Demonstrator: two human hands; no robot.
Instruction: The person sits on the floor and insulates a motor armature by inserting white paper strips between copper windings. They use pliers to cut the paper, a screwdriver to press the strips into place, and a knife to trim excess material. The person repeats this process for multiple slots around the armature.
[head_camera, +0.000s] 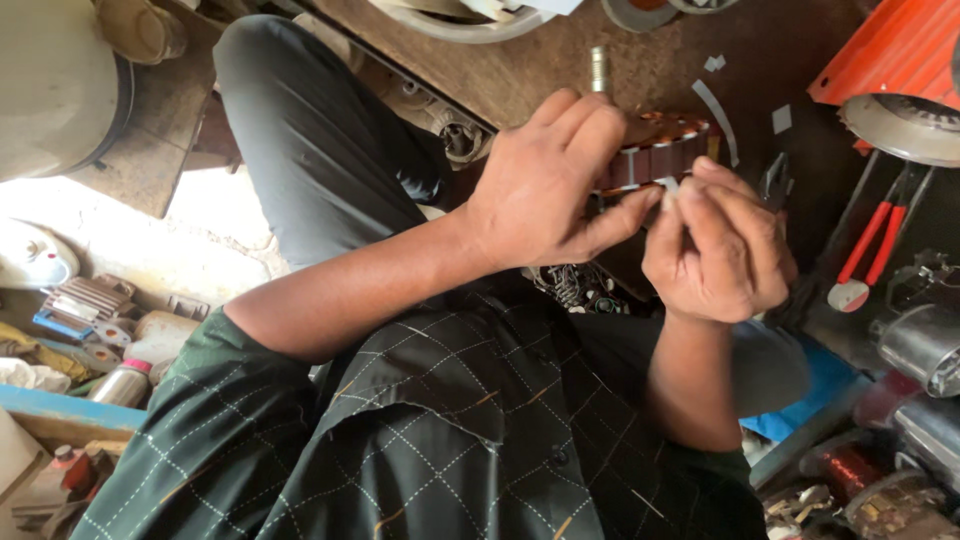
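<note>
Near the front edge of the brown workbench (560, 60), both hands meet over a round motor stator (665, 150) with copper windings and a banded steel core. The left hand (545, 190) lies across the stator, fingers curled over its top and thumb stretched toward the other hand, gripping the core. The right hand (720, 250) is closed, its thumb and fingertips pinching a small white strip of paper (668, 187) against the stator's rim, touching the left thumb. Just beyond the stator, a short metal bolt (598, 68) stands upright on the bench, and loose white paper scraps (716, 105) lie scattered toward the right edge. Red-handled pliers (872, 240) rest at the right side, below an orange ribbed cover (900, 45). A second copper-wound coil (850, 468) sits at the lower right corner among metal housings. The person's dark checked shirt (450, 430) fills the foreground.
</note>
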